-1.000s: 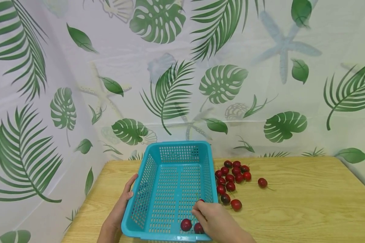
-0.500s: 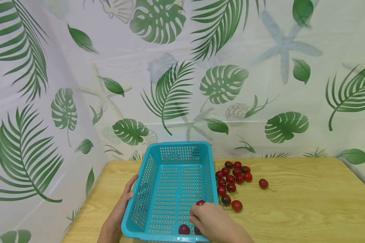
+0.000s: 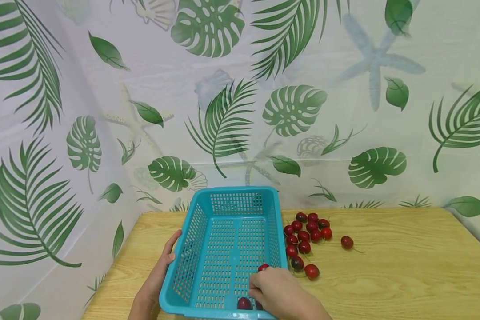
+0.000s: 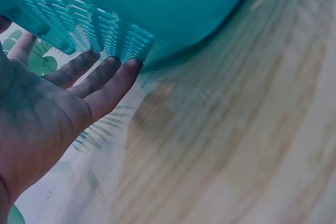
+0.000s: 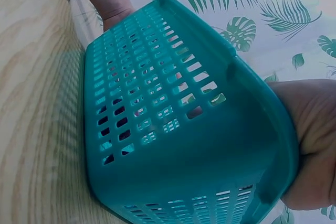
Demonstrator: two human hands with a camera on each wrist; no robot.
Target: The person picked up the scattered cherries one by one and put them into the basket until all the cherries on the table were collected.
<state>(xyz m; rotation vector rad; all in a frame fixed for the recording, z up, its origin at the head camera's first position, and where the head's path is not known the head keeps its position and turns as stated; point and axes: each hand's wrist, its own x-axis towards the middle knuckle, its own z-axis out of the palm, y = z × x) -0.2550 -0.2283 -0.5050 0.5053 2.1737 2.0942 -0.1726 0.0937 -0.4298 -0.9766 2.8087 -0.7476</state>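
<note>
A blue plastic basket [image 3: 169, 284] with slotted walls stands on the table. My left hand [image 3: 160, 269] lies along its left wall; in the left wrist view the fingers [image 4: 113, 80] are fairly straight, tips on the slotted side. My right hand [image 3: 280, 286] reaches over the near right rim, fingers curled down inside around a cherry [image 3: 258, 306] that is mostly hidden beneath them. Left of it a dark red cherry [image 3: 244, 303] sits on the basket floor. Another cherry [image 3: 263, 267] shows just beyond the right knuckles. The right fingertips are hidden in both views.
A cluster of red cherries [image 3: 304, 235] with stems lies right of the basket on the wood-grain table [image 3: 396, 262]. One cherry [image 3: 347, 242] lies apart, farther right. A leaf-patterned cloth [image 3: 240, 133] hangs behind the table.
My right hand has shifted slightly left and down inside the basket. The cherries near its front wall have moved a little closer to that wall. The left hand has stayed put.
</note>
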